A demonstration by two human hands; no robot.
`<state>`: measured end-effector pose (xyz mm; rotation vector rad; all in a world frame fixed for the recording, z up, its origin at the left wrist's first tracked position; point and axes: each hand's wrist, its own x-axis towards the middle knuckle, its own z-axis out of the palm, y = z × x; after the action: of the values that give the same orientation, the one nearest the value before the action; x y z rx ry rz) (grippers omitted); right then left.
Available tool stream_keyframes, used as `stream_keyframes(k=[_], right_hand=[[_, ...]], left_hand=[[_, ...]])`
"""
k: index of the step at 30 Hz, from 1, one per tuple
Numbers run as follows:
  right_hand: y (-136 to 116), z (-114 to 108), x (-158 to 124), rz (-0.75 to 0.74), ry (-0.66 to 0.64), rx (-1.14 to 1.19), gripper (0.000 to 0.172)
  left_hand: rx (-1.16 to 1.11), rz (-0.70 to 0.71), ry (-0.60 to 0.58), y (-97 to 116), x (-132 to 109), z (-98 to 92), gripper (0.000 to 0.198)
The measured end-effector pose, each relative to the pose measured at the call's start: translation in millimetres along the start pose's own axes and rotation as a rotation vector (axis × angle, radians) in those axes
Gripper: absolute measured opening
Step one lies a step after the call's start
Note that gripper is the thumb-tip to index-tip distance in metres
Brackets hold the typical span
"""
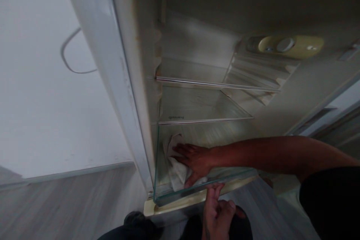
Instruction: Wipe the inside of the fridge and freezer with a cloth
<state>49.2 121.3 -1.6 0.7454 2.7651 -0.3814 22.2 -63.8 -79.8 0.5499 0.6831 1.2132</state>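
Observation:
My right hand (197,161) reaches into an open fridge and lies flat, fingers stretched out, on a crumpled white cloth (177,172). The cloth sits on the lowest glass shelf (168,193), near its left front corner. My left hand (216,210) is below the shelf. Its fingers point up and touch the shelf's cream front rim (180,203), with the thumb held out to the side. It holds nothing.
Two more glass shelves (202,120) (213,82) sit above, bare. A yellowed thermostat housing (289,45) is on the inner wall. The fridge's white side panel (95,45) stands left, beside a white wall with a cable (70,56) and a wood-look floor (70,202).

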Motion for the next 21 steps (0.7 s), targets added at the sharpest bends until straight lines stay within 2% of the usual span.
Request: stream_keyframes(k=[3, 10, 13, 17, 21], right_hand=[[19.6, 5.9, -31.0, 0.04, -0.082, -0.046, 0.115], [105.0, -6.1, -144.9, 0.307, -0.261, -0.237, 0.14], [128.4, -1.5, -183.9, 0.399, -0.314, -0.332, 0.156], [145.3, 9.8, -197.7, 0.401, -0.267, -0.322, 0.157], [167.9, 12.5, -176.1, 0.434, -0.145, -0.369, 0.145]], left_hand=[[0.003, 0.02, -0.002, -1.4, -0.7, -1.4, 0.087], [0.009, -0.016, -0.046, 5.1, -2.1, -1.2, 0.078], [0.006, -0.016, -0.056, 6.8, -1.5, 0.9, 0.074], [0.037, -0.004, -0.016, 7.9, -1.3, 3.0, 0.076], [0.074, 0.001, -0.041, 9.1, -1.4, 2.0, 0.066]])
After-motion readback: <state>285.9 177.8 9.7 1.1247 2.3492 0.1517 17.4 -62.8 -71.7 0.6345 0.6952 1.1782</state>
